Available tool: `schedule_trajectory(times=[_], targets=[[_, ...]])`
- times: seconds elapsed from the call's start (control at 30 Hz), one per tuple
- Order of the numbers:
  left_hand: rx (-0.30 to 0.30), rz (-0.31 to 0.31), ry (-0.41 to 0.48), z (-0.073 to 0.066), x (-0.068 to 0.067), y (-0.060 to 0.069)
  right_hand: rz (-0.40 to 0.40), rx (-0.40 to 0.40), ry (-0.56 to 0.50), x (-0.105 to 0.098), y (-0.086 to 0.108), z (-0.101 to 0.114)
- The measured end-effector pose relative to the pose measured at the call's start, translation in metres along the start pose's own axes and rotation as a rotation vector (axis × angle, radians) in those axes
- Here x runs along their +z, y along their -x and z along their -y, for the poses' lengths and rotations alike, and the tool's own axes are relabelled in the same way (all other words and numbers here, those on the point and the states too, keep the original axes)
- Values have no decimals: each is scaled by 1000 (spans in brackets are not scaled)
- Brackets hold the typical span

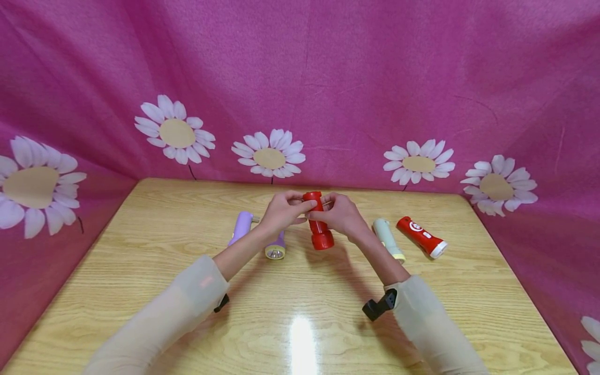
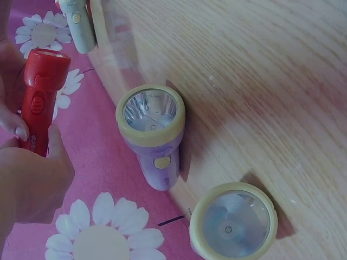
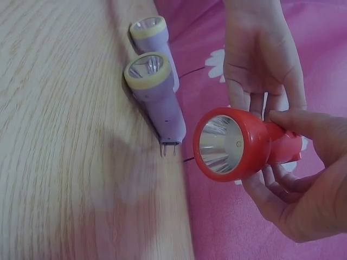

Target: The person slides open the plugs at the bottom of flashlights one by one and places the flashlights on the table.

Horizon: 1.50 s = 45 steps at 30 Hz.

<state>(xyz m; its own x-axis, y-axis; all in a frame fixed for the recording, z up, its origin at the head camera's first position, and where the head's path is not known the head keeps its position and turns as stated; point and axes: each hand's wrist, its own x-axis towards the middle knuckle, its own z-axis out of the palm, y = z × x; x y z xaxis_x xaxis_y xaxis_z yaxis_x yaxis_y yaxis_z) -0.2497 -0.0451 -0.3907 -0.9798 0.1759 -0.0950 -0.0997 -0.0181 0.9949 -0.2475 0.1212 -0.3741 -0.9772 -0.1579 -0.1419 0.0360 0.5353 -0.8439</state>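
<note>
Both hands hold an all-red flashlight [image 1: 321,227] above the middle of the table, its wide lens end toward the wearer in the head view. The left hand [image 1: 284,212] pinches its far, narrow end with thumb and fingers. The right hand [image 1: 341,213] has its thumb across the body and fingers behind it. In the left wrist view the red flashlight [image 2: 39,103] shows a red switch on its side. The right wrist view looks into the clear lens of the flashlight [image 3: 221,145], with the left hand [image 3: 263,59] behind and the right hand [image 3: 320,184] around the body.
Two purple flashlights [image 1: 242,225] [image 2: 157,157] with yellow rims lie left on the wooden table [image 1: 262,323]; one has metal prongs out. To the right lie a pale green flashlight [image 1: 386,237] and a red one with a white rim [image 1: 421,235]. A pink flowered cloth [image 1: 337,94] stands behind.
</note>
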Motion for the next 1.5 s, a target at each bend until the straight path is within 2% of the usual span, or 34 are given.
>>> schedule_trajectory(times=[0.33,0.8,1.27,1.5], targets=[[-2,-17,3,-2,1,0,14,-11,-18,0,0,-1],[33,-11,6,0,1,2,35,-40,-40,0,2,-3],[65,15,-12,-3,-3,2,79,-76,-106,-5,3,-4],[93,36,-57,-5,-5,4,114,-91,-118,-7,3,-5]])
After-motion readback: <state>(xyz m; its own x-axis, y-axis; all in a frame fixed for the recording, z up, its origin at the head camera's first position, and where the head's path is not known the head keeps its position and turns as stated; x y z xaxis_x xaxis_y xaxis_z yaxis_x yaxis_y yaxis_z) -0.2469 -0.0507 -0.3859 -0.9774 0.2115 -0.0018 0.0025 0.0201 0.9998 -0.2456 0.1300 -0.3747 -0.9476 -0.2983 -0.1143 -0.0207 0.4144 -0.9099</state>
